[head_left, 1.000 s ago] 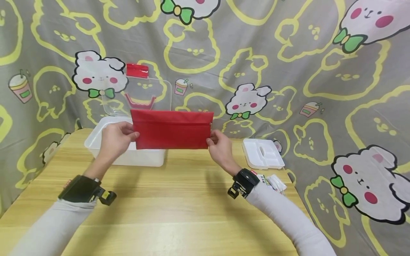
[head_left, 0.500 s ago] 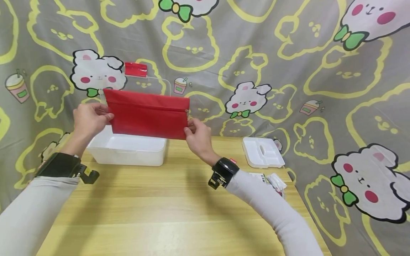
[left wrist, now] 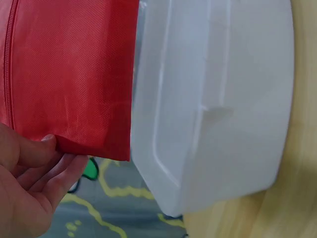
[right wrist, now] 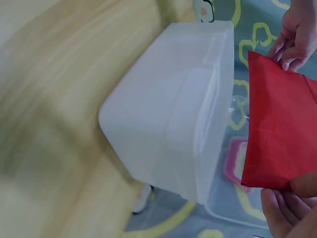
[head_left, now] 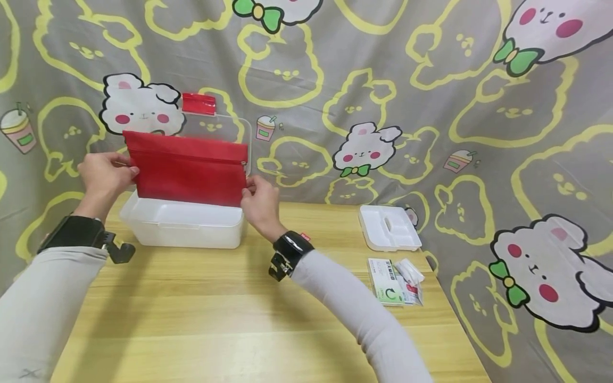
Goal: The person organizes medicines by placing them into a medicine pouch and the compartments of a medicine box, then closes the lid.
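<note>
A flat red zippered pouch (head_left: pixel 189 173) is stretched upright between both hands, over the white plastic box (head_left: pixel 210 235). My left hand (head_left: pixel 106 178) pinches its left edge, thumb on the near face, as the left wrist view shows with the pouch (left wrist: pixel 74 79) beside the box (left wrist: pixel 237 129). At the opposite edge, my right hand (head_left: pixel 262 205) pinches the lower corner; in the right wrist view its thumb lies on the pouch (right wrist: pixel 282 129). The pouch's bottom edge hangs close above the box's opening. A zipper runs along the upper part of the pouch.
The box's clear lid stands raised behind it, with a red latch (head_left: pixel 198 103) at its top. A white divided tray (head_left: pixel 390 229) lies at the table's back right. In front of it are a green-and-white carton (head_left: pixel 384 282) and small packets (head_left: pixel 409 272). A patterned curtain (head_left: pixel 292 53) hangs behind the table.
Both hands have carried the pouch leftward and somewhat up, from in front of the box to over it. The carton on the right has come into view from behind the right arm.
</note>
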### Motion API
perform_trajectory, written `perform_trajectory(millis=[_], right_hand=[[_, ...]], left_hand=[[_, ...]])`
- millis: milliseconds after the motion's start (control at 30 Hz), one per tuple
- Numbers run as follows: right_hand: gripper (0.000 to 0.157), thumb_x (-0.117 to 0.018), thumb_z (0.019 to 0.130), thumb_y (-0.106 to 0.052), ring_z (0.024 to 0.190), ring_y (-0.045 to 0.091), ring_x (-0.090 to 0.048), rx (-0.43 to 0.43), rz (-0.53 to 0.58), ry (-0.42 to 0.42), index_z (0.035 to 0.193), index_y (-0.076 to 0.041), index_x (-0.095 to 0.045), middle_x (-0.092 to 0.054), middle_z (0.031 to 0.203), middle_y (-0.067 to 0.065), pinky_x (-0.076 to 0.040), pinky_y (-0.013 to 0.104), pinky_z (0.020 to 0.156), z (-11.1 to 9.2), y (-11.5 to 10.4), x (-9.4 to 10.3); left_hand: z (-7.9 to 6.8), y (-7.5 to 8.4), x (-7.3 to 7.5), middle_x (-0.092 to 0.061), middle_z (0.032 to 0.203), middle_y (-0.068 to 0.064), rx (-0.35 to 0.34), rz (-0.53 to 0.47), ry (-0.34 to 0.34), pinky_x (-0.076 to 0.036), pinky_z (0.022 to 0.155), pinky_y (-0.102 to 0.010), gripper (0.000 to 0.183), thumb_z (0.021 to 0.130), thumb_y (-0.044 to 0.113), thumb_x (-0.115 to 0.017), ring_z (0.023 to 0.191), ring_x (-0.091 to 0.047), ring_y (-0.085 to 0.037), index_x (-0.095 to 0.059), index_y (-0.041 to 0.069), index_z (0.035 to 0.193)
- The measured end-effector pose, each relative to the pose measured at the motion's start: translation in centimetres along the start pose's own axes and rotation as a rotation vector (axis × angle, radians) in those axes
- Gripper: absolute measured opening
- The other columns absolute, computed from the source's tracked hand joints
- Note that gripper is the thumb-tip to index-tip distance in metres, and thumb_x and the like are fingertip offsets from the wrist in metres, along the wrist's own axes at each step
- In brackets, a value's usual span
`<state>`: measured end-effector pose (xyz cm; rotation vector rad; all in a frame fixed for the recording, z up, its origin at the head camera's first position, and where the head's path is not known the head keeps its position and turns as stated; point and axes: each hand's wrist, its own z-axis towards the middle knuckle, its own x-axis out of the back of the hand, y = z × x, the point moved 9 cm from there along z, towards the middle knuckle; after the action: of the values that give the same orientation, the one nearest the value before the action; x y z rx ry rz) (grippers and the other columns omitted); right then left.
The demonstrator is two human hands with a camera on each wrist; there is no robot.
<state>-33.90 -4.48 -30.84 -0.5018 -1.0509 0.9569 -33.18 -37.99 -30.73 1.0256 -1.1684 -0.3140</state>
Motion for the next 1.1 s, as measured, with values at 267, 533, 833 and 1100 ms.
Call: perform_trajectory(millis=[267,533,833,1100], right_hand=[[0.008,-0.065,0.092,-0.002,0.078,0.014,-0.069,-0.077,0.020,0.012,0.094,-0.006,-0.072,-0.076,0.083,0.005,-0.045,0.015,0.064,-1.2,0.8,-2.9],[0.011,-0.065,0.090,0.001,0.082,0.018,-0.069,-0.118,0.023,0.015,0.095,-0.005,-0.072,-0.075,0.081,0.005,-0.048,0.019,0.065,-1.9,2.0,-4.1],[0.015,-0.065,0.089,-0.001,0.082,0.019,-0.070,-0.131,0.019,0.015,0.100,-0.005,-0.074,-0.076,0.084,0.007,-0.048,0.019,0.063,-2.0,3.0,-4.7],[0.009,-0.068,0.093,-0.008,0.078,0.016,-0.069,-0.184,0.061,-0.003,0.098,-0.005,-0.075,-0.076,0.083,0.006,-0.048,0.018,0.060,-1.9,3.1,-5.0]], left_hand=[[0.7,-3.1,0.3,-0.062,0.075,0.005,0.096,-0.011,0.005,-0.055,0.094,-0.047,0.046,0.100,0.021,-0.060,0.115,-0.054,-0.037,-0.057,-0.003,0.139],[0.4,-4.6,-0.7,-0.062,0.123,-0.034,0.042,0.093,0.027,-0.042,0.081,-0.048,0.039,0.099,0.017,-0.056,0.138,-0.033,-0.053,-0.062,-0.008,0.128],[-0.2,-4.6,-1.5,-0.062,0.118,-0.035,-0.056,0.190,0.059,-0.037,0.079,-0.054,0.034,0.093,0.012,-0.052,0.125,-0.038,-0.054,-0.065,-0.011,0.114],[-0.2,-4.9,-1.2,-0.061,0.121,-0.034,-0.051,0.206,0.062,-0.041,0.080,-0.053,0.037,0.091,0.013,-0.052,0.127,-0.038,-0.054,-0.065,-0.011,0.116]])
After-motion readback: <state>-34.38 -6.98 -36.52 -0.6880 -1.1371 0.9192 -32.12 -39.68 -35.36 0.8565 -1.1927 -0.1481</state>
